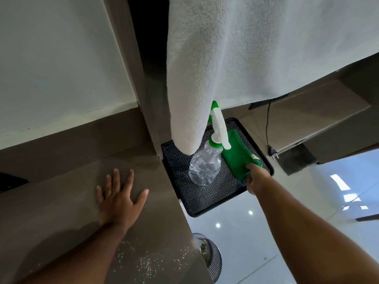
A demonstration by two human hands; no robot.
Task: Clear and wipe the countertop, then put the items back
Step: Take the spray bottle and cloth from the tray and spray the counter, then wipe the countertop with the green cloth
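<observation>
Towel (256, 48) hanging over the black tray (205, 201) hides its far corner from us and part of the spray bottle (205, 162), which stands upright mid-tray, nozzle pointing away. Our right hand (256, 177) pinches the green cloth (238, 158) lying lengthwise just right of the bottle, fingertips hidden, while our left hand (119, 197) rests flat, fingers spread, on the countertop (61, 201) left of the tray.

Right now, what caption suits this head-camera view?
Right hand grips a green cloth beside a spray bottle on a black tray.
</observation>
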